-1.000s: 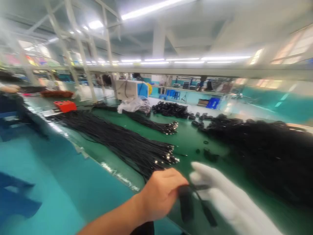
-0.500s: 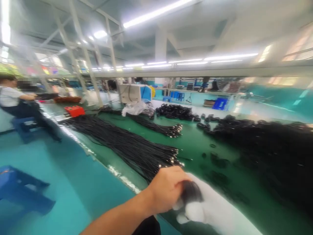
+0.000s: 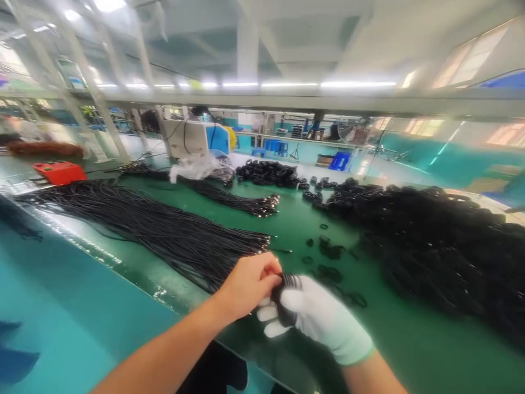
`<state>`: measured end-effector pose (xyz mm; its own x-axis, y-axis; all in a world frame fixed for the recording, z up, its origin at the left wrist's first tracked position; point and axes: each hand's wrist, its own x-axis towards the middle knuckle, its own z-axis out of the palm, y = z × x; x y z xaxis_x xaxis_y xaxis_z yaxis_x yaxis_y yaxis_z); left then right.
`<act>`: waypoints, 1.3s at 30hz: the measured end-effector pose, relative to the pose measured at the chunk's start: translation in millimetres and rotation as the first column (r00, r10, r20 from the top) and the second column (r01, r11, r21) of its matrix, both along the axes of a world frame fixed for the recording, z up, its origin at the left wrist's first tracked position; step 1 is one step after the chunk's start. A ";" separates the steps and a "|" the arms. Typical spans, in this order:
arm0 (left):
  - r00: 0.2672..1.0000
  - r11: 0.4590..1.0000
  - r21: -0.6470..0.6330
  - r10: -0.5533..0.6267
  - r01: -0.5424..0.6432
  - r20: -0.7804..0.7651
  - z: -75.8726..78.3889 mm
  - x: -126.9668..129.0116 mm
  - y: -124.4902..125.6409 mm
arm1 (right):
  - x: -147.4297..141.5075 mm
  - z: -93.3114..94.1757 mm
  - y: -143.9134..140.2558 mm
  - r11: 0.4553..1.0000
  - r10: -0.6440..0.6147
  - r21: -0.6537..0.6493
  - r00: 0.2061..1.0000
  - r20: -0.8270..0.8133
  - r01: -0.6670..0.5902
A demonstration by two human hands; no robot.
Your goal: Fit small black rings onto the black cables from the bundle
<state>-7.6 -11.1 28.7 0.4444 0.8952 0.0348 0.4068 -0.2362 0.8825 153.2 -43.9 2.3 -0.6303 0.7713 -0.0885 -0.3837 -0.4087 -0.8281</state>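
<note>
My right hand (image 3: 318, 312), in a white knit glove, is wrapped round a small coil of black cable (image 3: 286, 301) above the green tabletop. My bare left hand (image 3: 250, 284) meets it from the left, thumb and fingers pinched at the top of the same coil. What lies between the left fingertips is partly hidden. Just beyond the left hand, a long bundle of straight black cables (image 3: 156, 219) lies along the table with shiny metal ends towards me. Several loose black rings and short coils (image 3: 330, 249) rest past my right hand.
A large heap of black coils (image 3: 435, 257) covers the right side. Farther back are a smaller cable bundle (image 3: 241, 202), a clear plastic bag (image 3: 197, 167), a white and blue machine (image 3: 197, 139) and a red box (image 3: 61, 172). The table edge (image 3: 123, 273) runs along the left.
The view has swung to the right and the red box now sits farther left. Both hands appear farther left and higher, and the gloved hand with the coil shows more clearly.
</note>
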 end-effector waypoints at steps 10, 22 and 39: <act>0.993 0.996 0.081 0.055 -0.047 -0.102 -3.6 1.3 8.1 | -4.7 -7.0 4.6 0.996 -0.091 -0.013 0.996 0.026 0.091; 0.982 0.993 -0.012 0.113 -0.117 -0.154 -15.6 5.4 4.9 | -11.5 -15.1 3.0 0.995 -0.095 0.038 0.992 0.079 0.092; 0.994 0.995 0.082 0.055 -0.048 -0.090 -9.8 -14.0 -7.8 | -8.8 -24.1 4.7 0.991 -0.108 -0.084 0.994 -0.011 0.107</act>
